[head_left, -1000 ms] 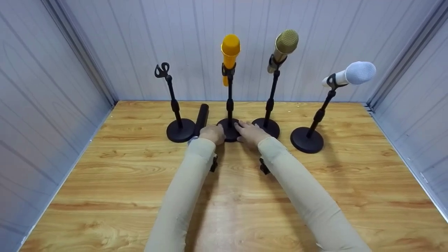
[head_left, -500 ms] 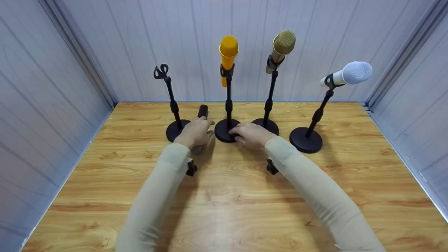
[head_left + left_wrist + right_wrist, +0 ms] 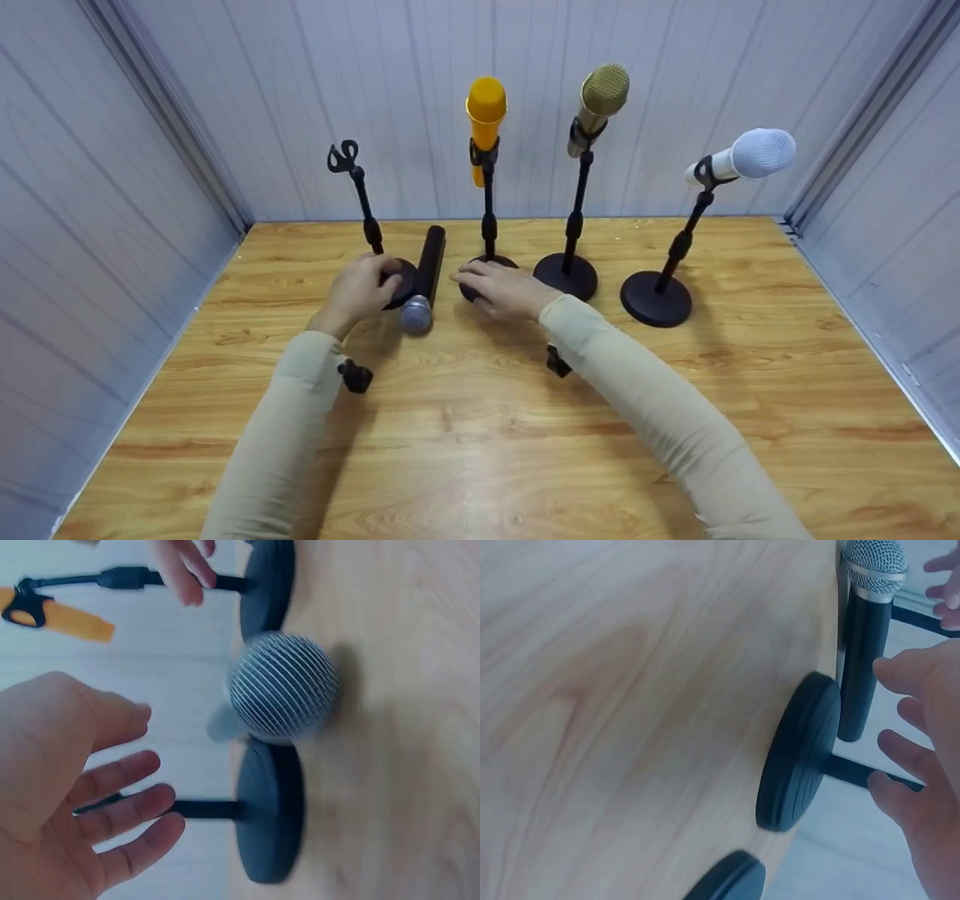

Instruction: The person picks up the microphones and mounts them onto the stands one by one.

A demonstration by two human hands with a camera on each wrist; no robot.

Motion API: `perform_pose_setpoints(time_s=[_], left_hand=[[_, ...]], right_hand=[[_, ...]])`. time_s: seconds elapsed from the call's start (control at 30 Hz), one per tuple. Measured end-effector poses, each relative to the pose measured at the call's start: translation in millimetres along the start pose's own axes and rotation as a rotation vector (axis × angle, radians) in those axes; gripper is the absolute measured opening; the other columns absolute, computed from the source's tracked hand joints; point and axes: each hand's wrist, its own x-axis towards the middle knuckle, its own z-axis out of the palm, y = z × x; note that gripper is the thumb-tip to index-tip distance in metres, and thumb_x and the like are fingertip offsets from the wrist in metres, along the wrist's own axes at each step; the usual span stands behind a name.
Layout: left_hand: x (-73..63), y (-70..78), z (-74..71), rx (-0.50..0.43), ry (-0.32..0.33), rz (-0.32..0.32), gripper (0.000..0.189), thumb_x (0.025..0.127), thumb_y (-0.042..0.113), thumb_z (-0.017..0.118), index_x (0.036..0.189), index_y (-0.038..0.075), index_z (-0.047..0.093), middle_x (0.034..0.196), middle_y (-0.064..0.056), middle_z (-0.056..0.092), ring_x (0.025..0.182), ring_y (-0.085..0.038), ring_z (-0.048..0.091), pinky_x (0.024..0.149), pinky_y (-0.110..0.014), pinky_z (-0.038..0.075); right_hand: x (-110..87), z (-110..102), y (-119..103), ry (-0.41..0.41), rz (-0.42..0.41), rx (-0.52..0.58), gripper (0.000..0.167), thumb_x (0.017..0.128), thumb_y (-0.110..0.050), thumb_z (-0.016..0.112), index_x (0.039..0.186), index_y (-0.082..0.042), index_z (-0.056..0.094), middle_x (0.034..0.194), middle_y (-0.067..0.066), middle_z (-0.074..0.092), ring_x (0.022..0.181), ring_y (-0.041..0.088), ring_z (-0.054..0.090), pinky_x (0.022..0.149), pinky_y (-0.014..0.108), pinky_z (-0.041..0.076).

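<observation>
My left hand (image 3: 358, 291) is beside the round base of the leftmost stand (image 3: 366, 206), whose clip is empty. In the left wrist view the fingers (image 3: 142, 810) are spread and loosely bent, holding nothing. A black microphone (image 3: 430, 259) with a silver mesh head (image 3: 283, 688) lies on the table just right of that stand. My right hand (image 3: 501, 287) hovers by the base of the stand that carries the yellow microphone (image 3: 486, 109). Its fingers (image 3: 906, 754) look relaxed and apart from the base (image 3: 802, 757) in the right wrist view.
A gold microphone (image 3: 604, 94) sits on a stand to the right, and a white microphone (image 3: 750, 155) tilts on the rightmost stand. Pale panel walls (image 3: 247, 105) enclose the wooden table (image 3: 465, 450) at the back and sides.
My left hand has left the yellow microphone's stand base and moved left, past the lying microphone, to the empty stand. The right hand has shifted slightly left near the yellow microphone's stand base.
</observation>
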Motion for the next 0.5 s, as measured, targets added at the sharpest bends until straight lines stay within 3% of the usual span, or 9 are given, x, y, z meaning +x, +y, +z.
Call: perform_pose_setpoints(time_s=[0.13,0.23,0.37,0.5], left_hand=[[-4.4,-20.2,3.2,-0.104,-0.006,-0.158,0.035,0.102,0.014,0.059,0.130,-0.008,0.060,0.129,-0.025,0.060,0.121,-0.039,0.057,0.103,-0.051,0.045],[-2.4,-31.8,5.9,-0.202,-0.004,-0.239,0.042,0.103,0.016,0.057,0.136,-0.009,0.051,0.132,-0.027,0.057,0.124,-0.039,0.054,0.107,-0.050,0.042],[4.5,-43.4,8.4,-0.298,0.002,-0.298,0.053,0.104,0.018,0.056,0.147,-0.009,0.038,0.141,-0.029,0.049,0.133,-0.041,0.047,0.112,-0.050,0.037],[11.7,-48.0,11.8,-0.334,-0.005,-0.303,0.054,0.104,0.017,0.054,0.149,-0.008,0.036,0.145,-0.030,0.047,0.135,-0.041,0.045,0.113,-0.050,0.036]], right_hand=[[14.7,7.5,-8.5,-0.022,0.013,-0.011,0.057,0.103,-0.009,0.056,0.157,-0.011,0.038,0.156,0.017,0.039,0.140,0.035,0.042,0.111,0.046,0.040],[24.7,12.5,-15.4,-0.044,0.036,-0.024,0.062,0.102,-0.008,0.057,0.159,-0.014,0.033,0.160,0.017,0.034,0.143,0.036,0.038,0.111,0.047,0.040],[36.9,18.0,-24.0,-0.077,0.051,-0.111,0.066,0.102,-0.009,0.059,0.161,-0.014,0.028,0.165,0.014,0.024,0.147,0.036,0.031,0.115,0.049,0.034],[48.7,23.1,-33.2,-0.134,0.069,-0.248,0.064,0.107,-0.008,0.052,0.163,-0.018,0.022,0.168,0.009,0.017,0.151,0.033,0.023,0.115,0.053,0.033]])
